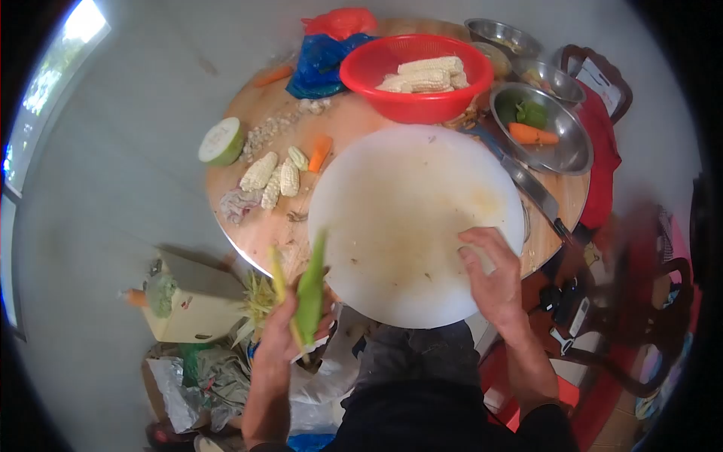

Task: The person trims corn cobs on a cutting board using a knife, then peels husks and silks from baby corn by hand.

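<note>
Left hand [294,325]: grasping a long green leaf [311,290], likely husk, together with a thin yellow strip [279,275]; both point up and away from the wrist, beside the near left edge of a round white board [410,218]. Whether they touch it: cannot tell.

Right hand [493,279]: released, fingers bent, thumb apart, at the board's right side; contact with the surface unclear.

Beyond the left hand, on the round wooden counter [346,124]: a loose group of pale corn cobs [260,172], a carrot piece [320,153] just beside them, scattered garlic [267,135], and a cut green gourd [221,142], pale face up.

Ahead of both hands, past the board: red basin [418,109] holding more cobs [429,75].

Beyond the right hand: a broad-bladed knife [533,190] lying along the board's edge; farther off, a metal bowl [576,154] with a carrot [533,134] and something green [533,114].
</note>
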Available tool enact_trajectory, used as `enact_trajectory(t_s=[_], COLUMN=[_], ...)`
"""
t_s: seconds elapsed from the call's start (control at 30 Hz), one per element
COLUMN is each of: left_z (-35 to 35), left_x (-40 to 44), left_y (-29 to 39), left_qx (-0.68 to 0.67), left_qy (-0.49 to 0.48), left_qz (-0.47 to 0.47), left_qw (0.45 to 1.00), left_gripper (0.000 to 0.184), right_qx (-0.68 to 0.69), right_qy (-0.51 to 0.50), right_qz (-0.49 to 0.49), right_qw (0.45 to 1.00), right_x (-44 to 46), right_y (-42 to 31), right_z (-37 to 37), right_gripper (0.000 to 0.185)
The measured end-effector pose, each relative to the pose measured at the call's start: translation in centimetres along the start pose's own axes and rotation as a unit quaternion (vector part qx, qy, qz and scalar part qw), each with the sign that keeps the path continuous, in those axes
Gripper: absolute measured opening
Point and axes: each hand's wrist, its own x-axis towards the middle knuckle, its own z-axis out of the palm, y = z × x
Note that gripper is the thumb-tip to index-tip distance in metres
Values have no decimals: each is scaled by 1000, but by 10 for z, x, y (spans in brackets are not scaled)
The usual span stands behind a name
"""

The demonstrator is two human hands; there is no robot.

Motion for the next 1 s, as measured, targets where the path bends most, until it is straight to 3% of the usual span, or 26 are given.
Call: enact_trajectory(t_s=[0.13,0.2,0.23,0.33,0.43,0.6,0.67,0.7,0.77,0.8,0.87,0.9,0.97,1.0], left_z=[37,44,45,53,68,64,55,53,55,61,78,79,78,76], left_x=[56,78,86,101,109,124,135,138,144,144,141,143,151,153], left_y=[-15,-20,-22,-24,-28,-16,-13,-15,-17,-15,-13,-17,-30,-36], left_qx=[-35,18,19,163,259,150,435,434,667,667,485,486,345,346], left_qy=[8,84,79,72,83,57,133,133,215,214,80,89,74,83], left_qz=[39,72,73,81,101,62,162,162,328,329,150,154,130,136], left_qw=[999,994,994,981,957,985,876,876,634,634,858,856,927,925], left_gripper=[70,64,64,56,54,51,61,61,59,59,60,60,53,53], right_qx=[133,154,181,272,202,253,275,300,324,314,305,257,214,157], right_qy=[-124,-113,-108,-85,-135,-63,-59,-50,-40,-37,-40,-39,-47,-22], right_qz=[62,84,108,172,219,197,204,238,270,270,268,238,198,162], right_qw=[981,978,972,943,945,945,938,922,906,910,913,936,955,974], right_x=[4,14,20,49,70,71,70,74,79,80,81,80,81,80], right_y=[-16,-27,-30,-23,-15,14,24,17,15,17,19,18,9,0], right_z=[34,52,59,75,71,75,72,65,60,60,59,59,60,56], right_gripper=[22,25,30,31,27,25,25,24,22,21,20,19,19,20])
